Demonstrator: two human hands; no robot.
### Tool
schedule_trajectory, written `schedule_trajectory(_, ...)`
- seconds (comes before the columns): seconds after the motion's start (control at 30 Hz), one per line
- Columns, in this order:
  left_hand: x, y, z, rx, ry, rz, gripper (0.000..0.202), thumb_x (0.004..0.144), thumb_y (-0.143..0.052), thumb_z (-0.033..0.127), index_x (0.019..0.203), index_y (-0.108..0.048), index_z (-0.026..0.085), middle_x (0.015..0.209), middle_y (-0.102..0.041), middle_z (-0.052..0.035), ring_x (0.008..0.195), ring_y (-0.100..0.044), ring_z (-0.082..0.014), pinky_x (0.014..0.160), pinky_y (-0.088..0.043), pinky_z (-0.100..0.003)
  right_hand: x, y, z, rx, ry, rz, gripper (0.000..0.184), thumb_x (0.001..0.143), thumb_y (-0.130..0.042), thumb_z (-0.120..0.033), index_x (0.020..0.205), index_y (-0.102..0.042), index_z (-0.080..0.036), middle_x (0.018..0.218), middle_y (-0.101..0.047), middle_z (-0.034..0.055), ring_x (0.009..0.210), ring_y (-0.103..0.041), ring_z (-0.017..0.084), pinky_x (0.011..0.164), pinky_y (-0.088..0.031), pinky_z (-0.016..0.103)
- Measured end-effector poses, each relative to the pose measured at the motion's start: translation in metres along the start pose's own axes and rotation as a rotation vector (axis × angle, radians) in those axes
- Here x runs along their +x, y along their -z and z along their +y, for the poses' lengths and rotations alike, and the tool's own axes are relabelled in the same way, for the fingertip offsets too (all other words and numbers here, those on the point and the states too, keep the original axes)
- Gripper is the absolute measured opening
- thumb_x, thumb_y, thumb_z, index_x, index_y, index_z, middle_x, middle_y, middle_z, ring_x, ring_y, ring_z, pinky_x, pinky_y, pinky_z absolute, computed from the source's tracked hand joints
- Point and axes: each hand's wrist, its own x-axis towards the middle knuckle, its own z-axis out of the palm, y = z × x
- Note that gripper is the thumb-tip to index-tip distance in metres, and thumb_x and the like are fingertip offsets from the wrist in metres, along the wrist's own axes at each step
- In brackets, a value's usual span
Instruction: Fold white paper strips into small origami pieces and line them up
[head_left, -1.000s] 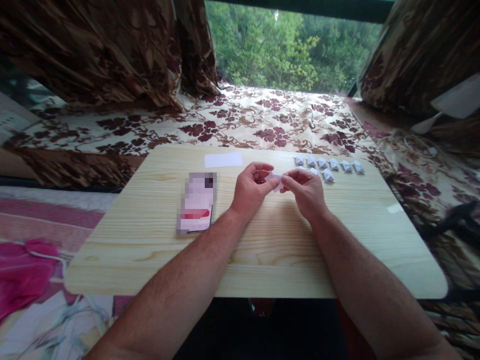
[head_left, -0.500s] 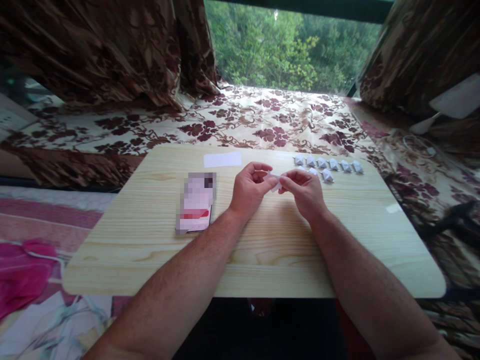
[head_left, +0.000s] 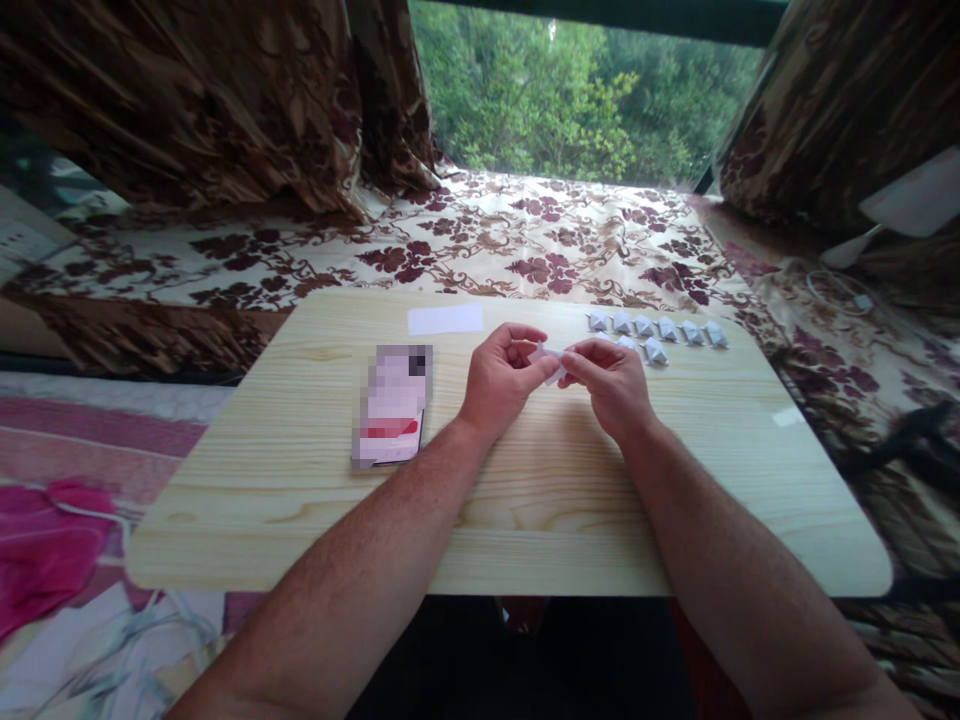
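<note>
Between my two hands, above the middle of the table, is a small folded piece of white paper (head_left: 553, 368). My left hand (head_left: 501, 375) pinches its left side between thumb and fingers. With thumb and forefinger, my right hand (head_left: 609, 383) grips the right side. The fingertips hide much of the paper, so its exact folds cannot be made out. Just beyond my right hand stand several small folded white paper shapes (head_left: 667, 329) with peaked tops, in two rows. My right hand partly covers the nearer row.
A strip of white paper (head_left: 445, 319) lies near the far edge of the light wooden table (head_left: 247, 480). Left of my left forearm lies a phone (head_left: 391, 405), its screen blurred out. Floral cloth (head_left: 540, 235) covers the ledge behind the table, below a window.
My hands have shifted very slightly, and the folded paper between them sits at a slightly different angle. Everything else on the table stays where it was.
</note>
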Motion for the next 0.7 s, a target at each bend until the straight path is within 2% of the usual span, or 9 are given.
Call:
schedule_trajectory(0.37,-0.0007,-0.0002,-0.0008,-0.01,0.02,0.03,0.033,0.067,-0.081,0.024,0.094,-0.064,0.016,0.068,-0.064,0.0031,0.058,-0.059,-0.0096,0.057,-0.047,-0.021,-0.0008,-0.002,-0.001,0.01,0.028,-0.025,0.021,0.073,-0.081,-0.037,0.075,-0.072,-0.017,0.064,-0.069,0.0005,0.055,-0.061,0.012,0.056,-0.051,0.027)
schedule_trajectory(0.7,-0.0007,-0.0007,-0.0017,0.019,0.017,0.036,0.032,0.068,-0.079,0.022,0.095,-0.062,0.017,0.069,-0.064,0.0031,0.06,-0.061,-0.0106,0.058,-0.048,-0.022,-0.0023,-0.0057,-0.0017,-0.096,0.091,0.008,0.02,0.075,-0.079,-0.036,0.077,-0.071,-0.017,0.063,-0.068,0.0005,0.057,-0.061,0.012,0.055,-0.049,0.026)
